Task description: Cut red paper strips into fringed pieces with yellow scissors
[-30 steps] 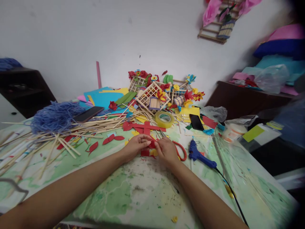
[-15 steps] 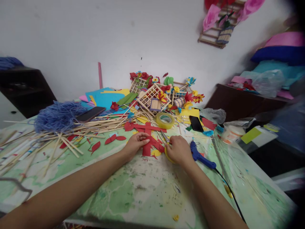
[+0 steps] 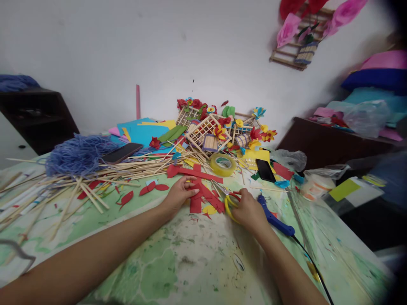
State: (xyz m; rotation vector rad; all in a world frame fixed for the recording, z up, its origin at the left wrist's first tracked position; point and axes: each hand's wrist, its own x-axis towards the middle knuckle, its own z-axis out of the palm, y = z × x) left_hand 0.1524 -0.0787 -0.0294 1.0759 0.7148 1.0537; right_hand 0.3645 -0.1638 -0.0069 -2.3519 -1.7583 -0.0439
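Note:
My left hand (image 3: 179, 195) rests with its fingers on a cut red paper cross (image 3: 196, 199), which lies flat on the painted tabletop (image 3: 178, 254). My right hand (image 3: 250, 211) grips a pair of yellow-handled scissors (image 3: 230, 205), whose metal blades (image 3: 221, 188) point up and left toward the red paper. The blades do not clearly touch it. Part of the handle is hidden by my fingers. Small red paper leaf shapes (image 3: 149, 189) lie to the left of my left hand.
A blue hot glue gun (image 3: 275, 220) lies just right of my right hand, its black cord running toward the near edge. A tape roll (image 3: 223, 164), bamboo sticks (image 3: 133, 170), blue yarn (image 3: 78, 155), several phones and a heap of paper flowers on lattice frames (image 3: 203, 133) fill the far table.
My right hand has moved right, away from the red paper, and now grips the scissors. My left hand has let the paper lie flat and rests on it.

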